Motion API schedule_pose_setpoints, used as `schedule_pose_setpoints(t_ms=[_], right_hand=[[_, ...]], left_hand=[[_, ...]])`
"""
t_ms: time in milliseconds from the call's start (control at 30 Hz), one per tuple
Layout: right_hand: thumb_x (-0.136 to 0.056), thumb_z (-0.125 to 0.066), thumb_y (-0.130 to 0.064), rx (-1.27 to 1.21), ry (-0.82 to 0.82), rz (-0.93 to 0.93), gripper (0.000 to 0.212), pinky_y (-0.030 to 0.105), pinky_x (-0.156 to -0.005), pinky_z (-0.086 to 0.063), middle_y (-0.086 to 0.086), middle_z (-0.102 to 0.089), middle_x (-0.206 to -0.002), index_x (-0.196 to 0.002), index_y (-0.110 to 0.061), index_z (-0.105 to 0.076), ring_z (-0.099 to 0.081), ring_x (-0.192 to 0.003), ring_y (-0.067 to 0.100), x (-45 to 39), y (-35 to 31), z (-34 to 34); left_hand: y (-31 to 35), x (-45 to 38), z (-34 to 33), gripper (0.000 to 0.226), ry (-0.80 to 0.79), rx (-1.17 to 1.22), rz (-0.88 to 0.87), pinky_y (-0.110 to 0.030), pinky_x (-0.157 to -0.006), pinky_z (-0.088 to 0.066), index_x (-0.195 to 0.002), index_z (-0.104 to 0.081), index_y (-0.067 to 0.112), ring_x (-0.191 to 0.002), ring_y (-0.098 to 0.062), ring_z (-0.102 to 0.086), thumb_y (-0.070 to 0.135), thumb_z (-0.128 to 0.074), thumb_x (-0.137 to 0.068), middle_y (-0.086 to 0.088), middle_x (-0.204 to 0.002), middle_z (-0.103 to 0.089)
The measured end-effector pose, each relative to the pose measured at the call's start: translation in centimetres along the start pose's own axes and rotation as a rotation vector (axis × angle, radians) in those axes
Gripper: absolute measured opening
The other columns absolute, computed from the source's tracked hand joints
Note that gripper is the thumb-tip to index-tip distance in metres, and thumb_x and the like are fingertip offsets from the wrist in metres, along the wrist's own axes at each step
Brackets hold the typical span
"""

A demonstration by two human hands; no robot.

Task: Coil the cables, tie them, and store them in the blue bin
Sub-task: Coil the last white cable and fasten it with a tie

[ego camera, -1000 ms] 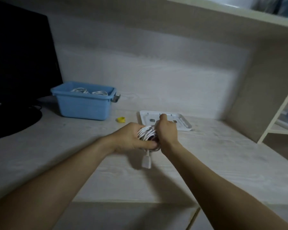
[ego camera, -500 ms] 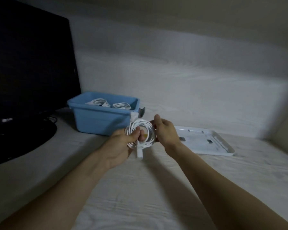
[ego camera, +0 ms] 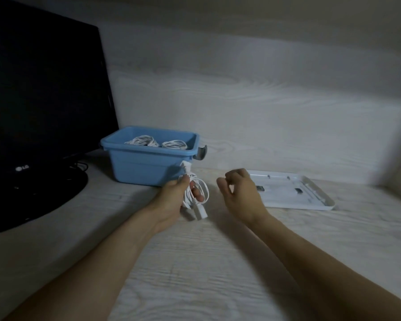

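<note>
The right hand (ego camera: 240,193) has just let go of the coiled white cable (ego camera: 195,193) that both hands were gripping half a second ago; it now hangs free above the pale wood-grain bench (ego camera: 218,262), fingers loosely curled and holding nothing. The left hand (ego camera: 175,198) alone grips the bundle, thumb and fingers curled round the loops, with a white plug dangling below and another end sticking up against the bin wall. The coil sits just in front of the blue plastic bin (ego camera: 146,166), near its right front corner and above the bench. Two white coils already lie inside the bin. The handover to one hand suggests the tying is finished, though no tie is visible in this dim view, and what remains for this cable is probably to lift it over the rim and drop it in. A flat white plastic tray (ego camera: 315,198) lies to the right, and a black monitor (ego camera: 44,100) stands at the left.
</note>
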State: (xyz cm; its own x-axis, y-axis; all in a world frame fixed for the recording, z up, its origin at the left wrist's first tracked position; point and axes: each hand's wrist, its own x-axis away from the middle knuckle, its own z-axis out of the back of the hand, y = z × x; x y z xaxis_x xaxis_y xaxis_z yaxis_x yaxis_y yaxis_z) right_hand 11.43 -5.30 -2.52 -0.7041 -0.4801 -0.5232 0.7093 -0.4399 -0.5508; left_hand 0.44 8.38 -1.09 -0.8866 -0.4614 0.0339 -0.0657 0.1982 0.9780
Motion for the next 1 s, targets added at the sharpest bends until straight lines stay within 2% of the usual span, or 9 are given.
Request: schedule_pose_setpoints(t_ms=[67, 167, 267, 367, 567, 700, 800, 900, 1000], right_hand=[[-0.098, -0.059, -0.027, -0.223, 0.122, -0.023, 0.024, 0.023, -0.074, -0.049, 0.0, -0.063, -0.093, -0.083, -0.009, -0.065, -0.061, -0.08, 0.013, 1.8, -1.8, 1.5], [-0.096, -0.064, -0.027, -0.498, 0.132, -0.073, 0.029, 0.027, -0.061, -0.051, 0.001, -0.066, -0.068, -0.076, -0.007, -0.063, -0.062, -0.061, 0.017, 4.2, -3.7, 2.9], [-0.093, -0.065, -0.029, -0.72, 0.022, -0.175, 0.035, 0.029, -0.047, -0.047, 0.012, -0.062, -0.056, -0.076, 0.001, -0.064, -0.054, -0.044, 0.018, 5.6, -4.3, 2.8], [-0.084, -0.069, -0.036, -0.815, -0.102, -0.243, 0.038, 0.034, -0.054, -0.05, 0.018, -0.06, -0.058, -0.079, 0.001, -0.069, -0.055, -0.05, 0.021, 6.2, -4.3, 2.4], [-0.088, -0.073, -0.012, -0.83, -0.241, -0.181, 0.017, 0.037, -0.074, -0.058, 0.016, -0.073, -0.082, -0.1, 0.0, -0.074, -0.065, -0.072, 0.02, 6.6, -3.4, 2.6], [-0.094, -0.066, -0.015, -0.778, -0.256, -0.122, 0.012, 0.034, -0.072, -0.056, 0.011, -0.073, -0.087, -0.098, -0.008, -0.075, -0.063, -0.073, 0.02, 6.5, -3.3, 2.9], [-0.099, -0.057, -0.02, -0.701, -0.248, -0.08, 0.02, 0.035, -0.064, -0.051, 0.007, -0.064, -0.073, -0.088, -0.013, -0.073, -0.056, -0.065, 0.018, 6.4, -3.2, 3.0], [-0.101, -0.054, -0.022, -0.621, -0.242, -0.061, 0.025, 0.032, -0.058, -0.044, -0.008, -0.057, -0.059, -0.083, -0.015, -0.071, -0.048, -0.057, 0.017, 6.2, -2.8, 3.1], [-0.101, -0.055, -0.022, -0.608, -0.262, -0.061, 0.025, 0.032, -0.057, -0.042, -0.009, -0.062, -0.062, -0.084, -0.011, -0.07, -0.046, -0.056, 0.017, 6.0, -2.6, 3.4]], left_hand=[[-0.1, 0.1, -0.2, 0.04, -0.018, -0.039, -0.027, -0.033, -0.084, -0.051, -0.1, -0.064, -0.003, -0.087, -0.025, -0.065, 0.023, -0.035, -0.107, -0.016, -0.091, -0.07], [-0.5, 0.6, -0.4, 0.031, -0.054, -0.075, -0.102, -0.036, -0.1, -0.047, -0.106, -0.068, -0.003, -0.105, -0.026, -0.066, 0.016, -0.043, -0.104, -0.016, -0.107, -0.073], [-0.8, 1.2, -1.4, 0.028, -0.086, -0.069, -0.185, -0.039, -0.097, -0.048, -0.092, -0.07, 0.004, -0.096, -0.023, -0.066, 0.009, -0.045, -0.102, -0.013, -0.095, -0.073], [-1.2, 1.3, -1.9, 0.031, -0.054, -0.159, -0.29, -0.044, -0.089, -0.048, -0.083, -0.064, 0.011, -0.085, -0.022, -0.062, 0.012, -0.042, -0.104, -0.01, -0.083, -0.067], [-1.2, 1.3, -1.4, 0.037, 0.062, -0.52, -0.451, -0.034, -0.066, -0.043, -0.069, -0.05, 0.017, -0.061, -0.009, -0.049, 0.03, -0.043, -0.104, 0.001, -0.064, -0.053], [-1.1, 1.3, -1.0, 0.039, 0.083, -0.596, -0.551, -0.036, -0.059, -0.045, -0.07, -0.051, 0.01, -0.055, -0.011, -0.05, 0.031, -0.047, -0.102, -0.004, -0.059, -0.053], [-1.1, 1.2, -1.0, 0.038, 0.001, -0.583, -0.529, -0.04, -0.06, -0.051, -0.075, -0.058, 0.008, -0.056, -0.016, -0.059, 0.032, -0.047, -0.102, -0.008, -0.06, -0.06], [-1.3, 1.5, -1.5, 0.033, -0.151, -0.542, -0.493, -0.03, -0.056, -0.048, -0.075, -0.055, 0.014, -0.055, -0.012, -0.057, 0.027, -0.046, -0.104, -0.001, -0.059, -0.058], [-1.2, 2.0, -1.8, 0.03, -0.238, -0.408, -0.369, -0.025, -0.06, -0.046, -0.078, -0.056, 0.008, -0.062, -0.013, -0.054, 0.023, -0.048, -0.103, -0.006, -0.066, -0.055]])
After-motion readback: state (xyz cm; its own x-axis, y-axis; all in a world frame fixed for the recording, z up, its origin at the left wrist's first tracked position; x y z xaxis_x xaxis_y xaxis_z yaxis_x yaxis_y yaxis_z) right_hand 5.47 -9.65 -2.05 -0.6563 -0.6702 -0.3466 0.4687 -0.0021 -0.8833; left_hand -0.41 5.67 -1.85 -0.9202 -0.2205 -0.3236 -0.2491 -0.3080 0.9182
